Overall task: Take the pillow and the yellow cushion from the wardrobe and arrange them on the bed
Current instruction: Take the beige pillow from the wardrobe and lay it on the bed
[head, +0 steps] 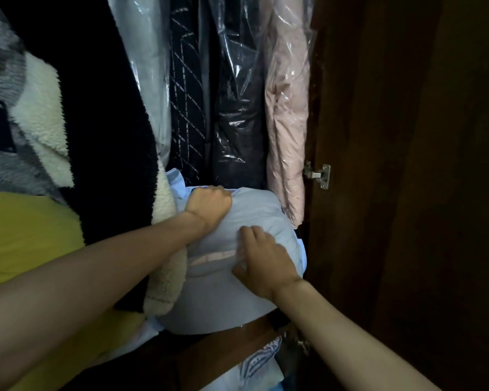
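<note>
A pale blue-grey pillow (223,294) lies on a wardrobe shelf under the hanging clothes, bulging out over the shelf's front edge. My left hand (209,206) is clenched on its upper left corner. My right hand (264,262) presses on its right side, fingers curled into the fabric. The yellow cushion (26,238) fills the left of the view, behind my left forearm and partly hidden by a fleece coat.
Garments in clear plastic covers (237,94) hang just above the pillow; a pink one (287,122) is at the right. A dark coat with cream fleece lining (48,117) hangs left. The brown wardrobe door (407,165) stands open on the right, hinge (319,174) beside it. More folded fabric (260,362) lies on the shelf below.
</note>
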Action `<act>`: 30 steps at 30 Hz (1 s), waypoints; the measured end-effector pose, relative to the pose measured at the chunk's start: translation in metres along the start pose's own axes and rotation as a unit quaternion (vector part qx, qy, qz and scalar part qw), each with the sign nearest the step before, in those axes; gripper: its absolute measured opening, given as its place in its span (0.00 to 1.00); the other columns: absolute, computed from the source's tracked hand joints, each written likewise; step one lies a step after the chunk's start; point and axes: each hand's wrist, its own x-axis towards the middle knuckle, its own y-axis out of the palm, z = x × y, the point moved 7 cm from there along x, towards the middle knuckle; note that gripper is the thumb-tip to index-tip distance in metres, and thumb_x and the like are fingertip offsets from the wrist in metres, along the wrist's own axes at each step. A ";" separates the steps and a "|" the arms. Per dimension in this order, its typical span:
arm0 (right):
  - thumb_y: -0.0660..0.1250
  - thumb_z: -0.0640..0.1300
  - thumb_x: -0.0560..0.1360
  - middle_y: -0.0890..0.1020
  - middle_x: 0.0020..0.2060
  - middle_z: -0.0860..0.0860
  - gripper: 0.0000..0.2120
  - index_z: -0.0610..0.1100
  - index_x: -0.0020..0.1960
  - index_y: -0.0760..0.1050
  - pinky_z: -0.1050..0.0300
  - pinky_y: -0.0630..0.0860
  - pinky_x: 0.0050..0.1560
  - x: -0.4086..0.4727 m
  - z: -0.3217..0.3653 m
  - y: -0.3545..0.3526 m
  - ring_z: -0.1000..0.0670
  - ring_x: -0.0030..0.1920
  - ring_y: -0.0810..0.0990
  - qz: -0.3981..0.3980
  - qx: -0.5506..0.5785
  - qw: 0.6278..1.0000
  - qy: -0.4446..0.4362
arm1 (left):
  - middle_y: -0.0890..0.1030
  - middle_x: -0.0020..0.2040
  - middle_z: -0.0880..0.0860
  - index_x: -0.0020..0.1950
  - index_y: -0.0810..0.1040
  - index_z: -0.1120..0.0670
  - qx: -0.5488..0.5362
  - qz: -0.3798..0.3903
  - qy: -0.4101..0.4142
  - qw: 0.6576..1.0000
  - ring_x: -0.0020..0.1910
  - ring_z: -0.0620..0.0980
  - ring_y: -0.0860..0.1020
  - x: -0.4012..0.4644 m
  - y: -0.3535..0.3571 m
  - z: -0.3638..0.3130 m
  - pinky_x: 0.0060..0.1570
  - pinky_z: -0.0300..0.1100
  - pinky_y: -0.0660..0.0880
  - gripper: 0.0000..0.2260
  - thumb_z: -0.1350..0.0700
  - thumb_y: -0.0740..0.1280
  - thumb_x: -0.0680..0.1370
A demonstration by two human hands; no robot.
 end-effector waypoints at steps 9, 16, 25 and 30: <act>0.72 0.48 0.72 0.52 0.80 0.45 0.47 0.45 0.81 0.46 0.40 0.52 0.77 0.000 0.010 -0.075 0.44 0.79 0.50 -0.013 -0.111 0.989 -0.100 | 0.84 0.40 0.53 0.49 0.81 0.55 -0.080 -0.113 0.107 0.985 0.34 0.50 0.83 -0.102 -0.078 -0.052 0.28 0.38 0.72 0.13 0.61 0.72 0.66; 0.80 0.54 0.64 0.63 0.75 0.47 0.53 0.48 0.79 0.53 0.39 0.52 0.76 -0.031 -0.004 -0.041 0.43 0.75 0.60 0.129 -0.198 0.958 -0.162 | 0.82 0.32 0.49 0.52 0.82 0.53 -0.122 -0.120 0.177 0.969 0.21 0.46 0.77 -0.182 -0.103 -0.094 0.19 0.35 0.66 0.24 0.56 0.80 0.57; 0.76 0.50 0.66 0.68 0.65 0.44 0.42 0.47 0.74 0.59 0.41 0.67 0.62 -0.099 -0.019 -0.002 0.40 0.64 0.66 0.111 -0.274 0.941 -0.168 | 0.81 0.36 0.50 0.46 0.72 0.49 -0.211 -0.165 0.106 0.958 0.30 0.53 0.80 -0.139 -0.155 -0.055 0.28 0.43 0.65 0.04 0.52 0.62 0.72; 0.76 0.49 0.67 0.66 0.65 0.42 0.50 0.47 0.78 0.49 0.38 0.66 0.62 -0.130 -0.028 0.008 0.39 0.64 0.66 0.121 -0.269 0.945 -0.142 | 0.74 0.66 0.58 0.69 0.68 0.55 -0.208 0.130 0.099 0.965 0.62 0.58 0.75 -0.068 -0.006 -0.065 0.57 0.52 0.73 0.19 0.48 0.58 0.81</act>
